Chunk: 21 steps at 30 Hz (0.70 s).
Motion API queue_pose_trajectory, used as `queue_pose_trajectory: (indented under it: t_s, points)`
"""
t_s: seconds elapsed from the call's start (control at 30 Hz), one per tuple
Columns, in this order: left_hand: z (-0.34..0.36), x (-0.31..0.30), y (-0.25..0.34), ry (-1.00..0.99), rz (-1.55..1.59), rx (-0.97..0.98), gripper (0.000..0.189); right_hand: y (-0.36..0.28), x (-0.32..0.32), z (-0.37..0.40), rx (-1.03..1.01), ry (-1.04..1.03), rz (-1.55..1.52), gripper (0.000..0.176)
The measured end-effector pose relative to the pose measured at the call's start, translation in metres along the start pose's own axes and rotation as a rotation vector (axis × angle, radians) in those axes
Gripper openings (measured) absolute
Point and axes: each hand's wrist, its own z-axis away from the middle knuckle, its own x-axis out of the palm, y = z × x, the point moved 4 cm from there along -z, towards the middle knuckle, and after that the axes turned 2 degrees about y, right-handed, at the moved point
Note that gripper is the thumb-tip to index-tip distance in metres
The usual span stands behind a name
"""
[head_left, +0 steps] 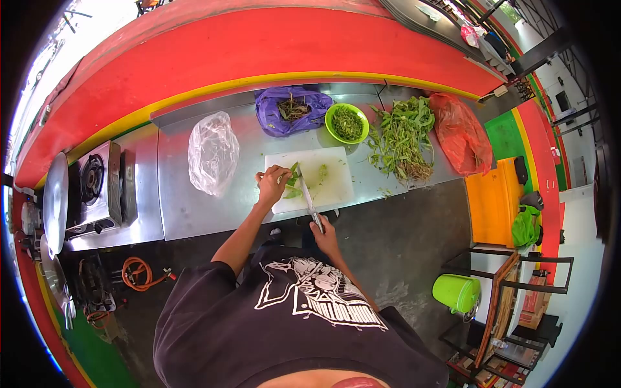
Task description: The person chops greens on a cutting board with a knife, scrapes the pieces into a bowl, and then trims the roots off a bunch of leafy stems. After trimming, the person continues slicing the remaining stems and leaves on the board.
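Head view. Nearest: black T-shirt (310, 297) with white print. Right hand (328, 236), grip closed round handle of knife (308, 197), blade lying across white cutting board (330, 187). Left hand (273, 183), grip curled on leafy stems (294, 183), holding them down on board just beside blade. Board rests on steel surface (194, 207). Behind board: purple bag (268, 110) holding dark trimmings; green bowl (329, 124) holding chopped greens. Clear plastic bag (212, 152) to left, contents unclear. Loose pile of greens (401, 139) to right, red bag (460, 132) beside it.
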Motion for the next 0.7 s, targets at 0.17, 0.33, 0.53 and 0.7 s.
queue_pose_trajectory:
  t_s: [0.17,0.33,0.53,0.7]
  points:
    - [-0.001,-0.003,0.002,0.019,0.027,0.013,0.013,0.011,-0.004,0.000,0.023,0.037,-0.027,0.038]
    - [-0.003,-0.004,0.007,-0.088,0.305,-0.122,0.018,-0.022,-0.008,-0.004,0.182,0.074,-0.191,0.026]
    - [-0.007,-0.006,0.016,-0.155,0.239,0.039,0.015,-0.056,-0.003,-0.060,0.070,0.133,-0.138,0.038]
    - [-0.008,-0.001,0.018,-0.296,0.230,0.047,0.016,-0.076,0.011,-0.107,0.094,0.085,-0.153,0.039]
